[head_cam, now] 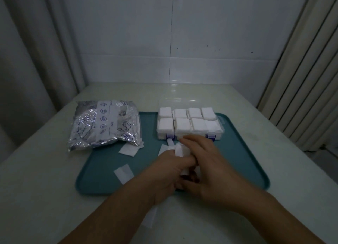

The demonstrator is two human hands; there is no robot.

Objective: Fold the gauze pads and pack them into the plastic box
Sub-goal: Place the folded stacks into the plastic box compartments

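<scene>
- Fingers of both hands are curled around 1 gauze pad (180, 150) over the middle of the teal tray (102, 172); the left hand (168, 172) grips it from below and the left, thumb laid across the top, while the right hand (206, 163) covers it from the right, its fingers bent down over the cloth. Neither hand is released or empty.
- Going left to right: a silver foil bag (104, 122) lies on the counter (36, 179) with its right edge over the tray's left rim; 2 loose gauze pieces lie on the tray, one (129, 149) just beside the bag, another (123, 172) nearer the front rim. A further white strip (151, 218) shows on the counter below the left wrist.
- Behind the hands sits the clear plastic box (190, 122), lid open, partly on the tray's far edge. All 8 compartments look filled with folded white pads.
- Step in hand, as I judge it: folding this pad, mid-crease.
- Next move calls for pressing the fold flat and square, then finding room in a box that already looks nearly full; the pad may have to stack on top of another.
</scene>
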